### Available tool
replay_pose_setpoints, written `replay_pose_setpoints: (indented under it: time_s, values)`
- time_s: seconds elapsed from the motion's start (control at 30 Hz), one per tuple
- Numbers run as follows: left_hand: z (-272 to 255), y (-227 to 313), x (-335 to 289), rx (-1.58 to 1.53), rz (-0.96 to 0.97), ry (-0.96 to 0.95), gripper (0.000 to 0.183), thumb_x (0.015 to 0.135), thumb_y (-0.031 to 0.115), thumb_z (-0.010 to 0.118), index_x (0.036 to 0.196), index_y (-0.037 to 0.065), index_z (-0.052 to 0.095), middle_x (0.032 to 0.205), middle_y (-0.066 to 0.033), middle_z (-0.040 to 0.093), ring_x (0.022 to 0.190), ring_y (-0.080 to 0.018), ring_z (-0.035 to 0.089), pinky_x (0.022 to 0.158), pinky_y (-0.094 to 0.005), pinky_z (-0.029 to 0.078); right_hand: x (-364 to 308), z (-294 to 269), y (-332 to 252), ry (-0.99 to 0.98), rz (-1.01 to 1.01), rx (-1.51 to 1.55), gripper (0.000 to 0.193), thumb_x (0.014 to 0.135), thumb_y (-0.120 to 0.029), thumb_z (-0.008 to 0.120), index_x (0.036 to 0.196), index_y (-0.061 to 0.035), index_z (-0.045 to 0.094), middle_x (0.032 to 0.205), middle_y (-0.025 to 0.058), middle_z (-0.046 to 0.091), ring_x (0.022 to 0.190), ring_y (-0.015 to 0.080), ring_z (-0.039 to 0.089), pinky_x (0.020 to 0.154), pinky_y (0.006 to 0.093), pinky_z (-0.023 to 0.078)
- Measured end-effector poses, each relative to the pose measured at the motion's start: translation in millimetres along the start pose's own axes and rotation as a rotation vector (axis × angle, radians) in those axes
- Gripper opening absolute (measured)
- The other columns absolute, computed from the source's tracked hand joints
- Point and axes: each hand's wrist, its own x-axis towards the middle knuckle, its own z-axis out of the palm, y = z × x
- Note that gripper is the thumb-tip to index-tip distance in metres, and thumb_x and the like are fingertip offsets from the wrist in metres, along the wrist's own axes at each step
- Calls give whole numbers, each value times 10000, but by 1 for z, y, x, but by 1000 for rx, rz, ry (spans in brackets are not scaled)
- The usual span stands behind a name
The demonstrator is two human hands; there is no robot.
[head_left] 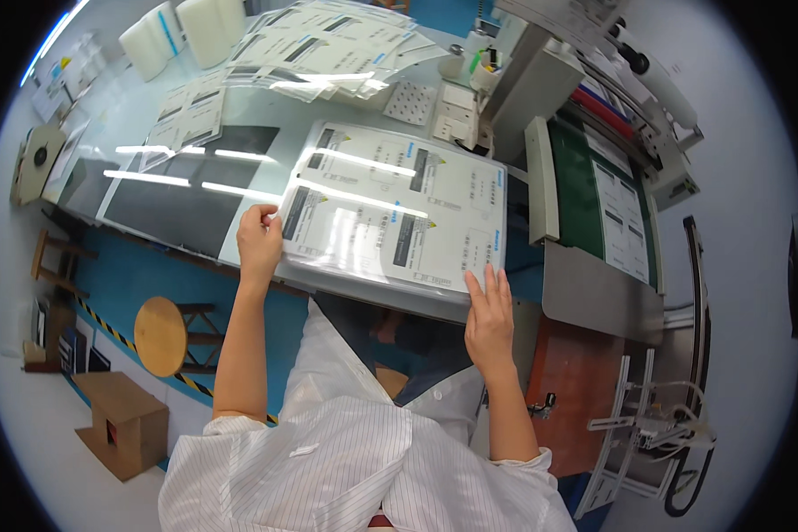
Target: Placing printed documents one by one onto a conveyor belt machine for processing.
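Note:
A stack of printed plastic sheets [368, 232], white with black blocks and blue marks, lies before me at the table's front edge. My left hand [261, 246] is at the stack's left edge, its fingers curled and closed. Whether it pinches a sheet there is too small to make out. At the near right corner, my right hand [489, 321] rests with fingers stretched out, the tips touching the top sheet. Bright reflections of the lights cross the glossy surface.
Beyond lies a larger pile of printed sheets [328, 44], with white rolls [144, 46] at the back left. A dark mat [186, 191] lies left of the stack. On the right stands a machine with a green belt [576, 191]. A round stool [160, 337] is at lower left.

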Motion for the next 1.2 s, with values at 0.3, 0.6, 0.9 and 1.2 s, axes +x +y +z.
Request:
replay_pose_setpoints:
  time_s: [0.3,0.6,0.9,1.2]
  values:
    - [12,3,8,291,191,-55,290,848,82,562,1130,23,587,1051,-145,537,939,-266,509,862,-374,426,-4,-15,24,3,101,155,477,818,15,421,1274,-40,551,1402,220,439,1350,373,349,1114,459,273]
    - [39,19,6,335,21,-135,500,963,304,455,1323,-43,461,1309,-249,509,1206,-393,490,1012,-408,379,-36,-6,196,116,695,-132,440,928,-135,458,1351,-12,444,1468,232,335,1388,380,271,1126,477,241]
    - [41,17,5,445,34,-127,496,974,318,416,1337,-17,458,1274,-236,551,1161,-395,529,971,-411,403,-51,-10,280,205,937,-395,581,954,-364,499,1397,-9,379,1487,236,292,1409,377,216,1145,507,174]
    - [45,21,5,477,5,-143,486,978,300,395,1329,-30,457,1270,-242,549,1160,-393,528,965,-409,407,-62,-34,331,173,1044,-436,613,953,-389,462,1407,8,351,1490,232,297,1406,369,232,1145,505,164]
